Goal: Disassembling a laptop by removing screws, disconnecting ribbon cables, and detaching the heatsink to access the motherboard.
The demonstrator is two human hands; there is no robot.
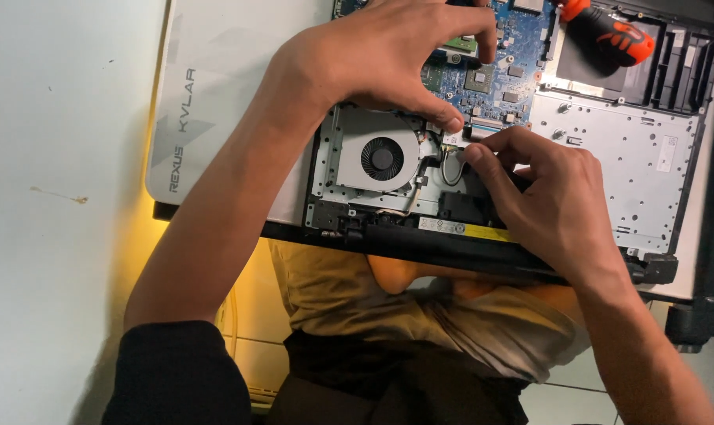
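Blue circuit board [494, 83] is seen in the upper middle of the head view, inside an opened laptop [632, 157] that lies on a white bench [50, 157]. A round grey fan [382, 157] is set in the laptop's lower left part, with thin wires [450, 167] looped just to its right. A white mat [223, 102] with grey lettering is seen under the laptop's left side, and an orange and black screwdriver [612, 33] lies at the top right of the frame on the laptop's silver plate.

The left hand [372, 59] is spread over the board, its forefinger tip pressed down on a small card [453, 138] just right of the fan; nothing is gripped by it. The right hand [549, 197] is curled at centre right, its thumb and forefinger brought together at the wires beside that card; whether a wire end is actually pinched cannot be told, since the fingertips cover it.

For the work at the card to be done well, the card would best be kept pinned flat by the left forefinger while the thin wires are handled only by their ends, pressed or lifted straight and never tugged sideways. The fan blades and the bare chips of the board should be left untouched.
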